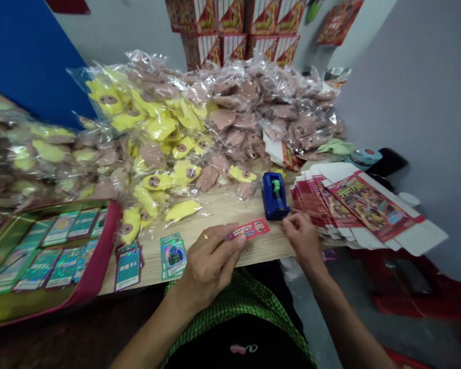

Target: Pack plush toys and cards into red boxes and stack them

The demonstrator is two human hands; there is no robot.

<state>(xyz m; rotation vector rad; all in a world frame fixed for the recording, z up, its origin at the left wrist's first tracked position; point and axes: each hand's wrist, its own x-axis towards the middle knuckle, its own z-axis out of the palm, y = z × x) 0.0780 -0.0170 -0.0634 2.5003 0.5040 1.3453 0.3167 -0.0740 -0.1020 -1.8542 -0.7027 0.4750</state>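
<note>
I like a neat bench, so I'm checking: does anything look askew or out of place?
Mainly the printed cartons at the right: they are fanned unevenly, the top one turned askew. A similar-looking printed piece lies apart, against the bagged toys beyond the blue tape dispenser. I see no spill.

A pale wood-grain tabletop (221,207) carries a heaped mound of clear-bagged yellow figures (162,127) and dusty-pink figures (223,119) across its back, with several loose bags spilling toward the front. Near the middle stands 1 blue tape dispenser (271,202) with a green core. To its right, flattened printed cartons (376,207) lie fanned in an overlapping stack. At the front left are 2 small piles of cards: teal-faced cards (128,269) and holographic cards (174,256).
</note>
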